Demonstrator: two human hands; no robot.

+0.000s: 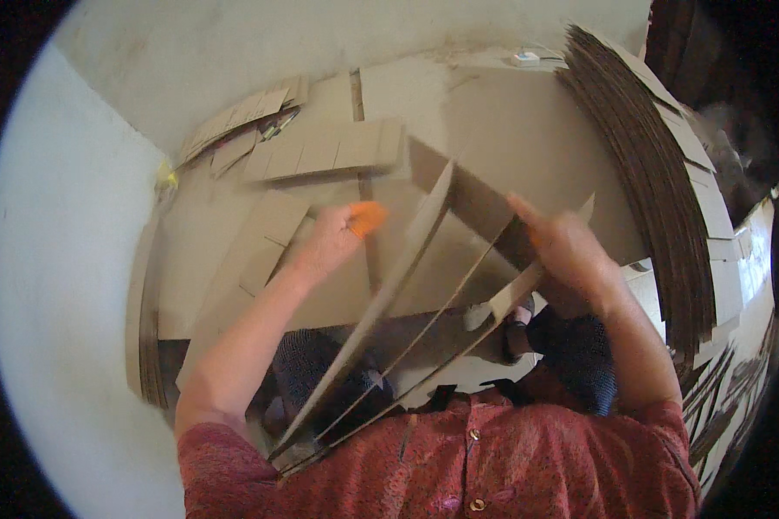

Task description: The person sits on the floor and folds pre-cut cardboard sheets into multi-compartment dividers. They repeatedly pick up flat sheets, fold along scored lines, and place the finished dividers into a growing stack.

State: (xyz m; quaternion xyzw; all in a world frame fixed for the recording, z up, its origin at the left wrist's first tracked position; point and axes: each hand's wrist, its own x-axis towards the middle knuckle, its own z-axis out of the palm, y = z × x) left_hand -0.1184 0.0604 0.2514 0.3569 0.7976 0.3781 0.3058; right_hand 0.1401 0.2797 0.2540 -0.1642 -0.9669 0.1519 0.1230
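Your right hand (567, 251) fingers grip the cardboard sheets (424, 294), long axis running toward your chest; your left hand (333, 242), beside them, pinches an orange piece (368, 216).

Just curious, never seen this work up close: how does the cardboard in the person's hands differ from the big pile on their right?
The cardboard sheets in hand are few, fanned apart and tilted up off the floor; the tall stack holds very many, packed tight. The sheets are gripped by the right hand, while the left hand holds something orange; the stack is untouched. Both are plain brown corrugated board.
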